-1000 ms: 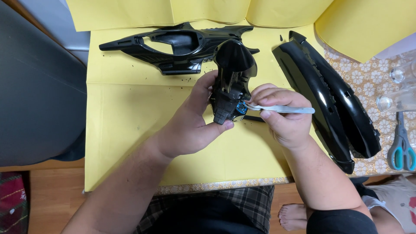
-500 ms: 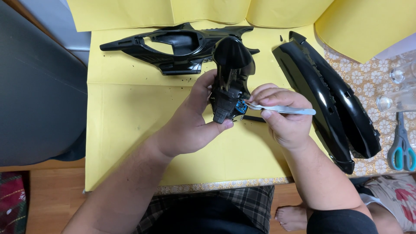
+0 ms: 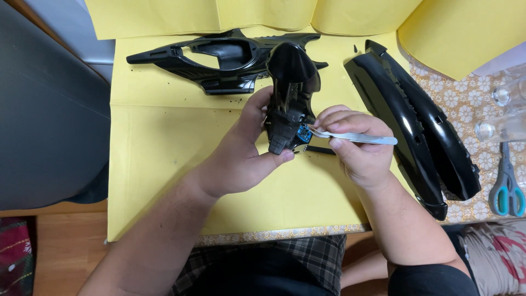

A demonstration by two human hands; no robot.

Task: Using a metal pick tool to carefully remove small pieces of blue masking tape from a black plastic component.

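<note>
We see the glossy black plastic housing piece (image 3: 289,96), narrow and upright, held above the middle of the yellow paper sheet (image 3: 164,164); a small blue circuit board (image 3: 303,133) shows at its lower right edge. Our left hand (image 3: 241,156) is wrapped around the housing's lower end, thumb under it, fingers behind. Our right hand (image 3: 356,145) pinches thin silver metal tweezers (image 3: 353,137), tips touching the blue board. Compared with the earlier frames, almost nothing differs: housing, both hands and tweezers sit in the same spots, tweezer tips stay at the board; at most a slight shift of the tips, hard to tell.

A short black rod-like part (image 3: 319,149) lies on the paper just below the tweezers. Behind the housing lies a large black plastic frame with oval openings (image 3: 219,60), flat on the paper. To the right, a long curved glossy black shell (image 3: 411,115) lies partly on the floral tablecloth (image 3: 466,104). Teal-handled scissors (image 3: 507,186) lie at the far right, clear glass pieces (image 3: 504,109) above them. All unmoved.
</note>
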